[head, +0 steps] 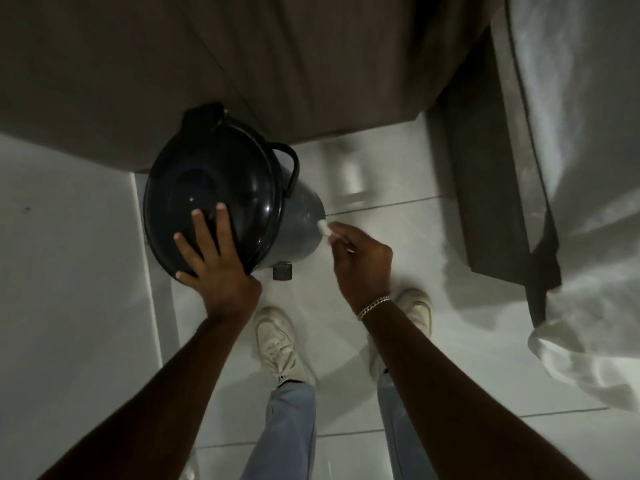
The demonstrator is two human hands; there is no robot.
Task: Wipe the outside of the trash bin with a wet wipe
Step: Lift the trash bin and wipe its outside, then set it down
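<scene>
A round black trash bin [298,216] with a glossy domed lid [211,188] stands on the pale tiled floor, seen from above. My left hand [211,254] lies flat on the near side of the lid, fingers spread. To the bin's right, my right hand [360,261] pinches a small white wet wipe [322,227], which touches the lower right side of the bin's wall. A black foot pedal [282,270] sticks out at the bin's base. A carrying handle [289,161] arcs over the bin's far right side.
A brown wooden cabinet [242,64] rises right behind the bin. A white panel [69,271] stands to the left. A dark bed base [491,168] with white bedding [588,168] fills the right. My two white shoes [277,341] are on the floor below the bin.
</scene>
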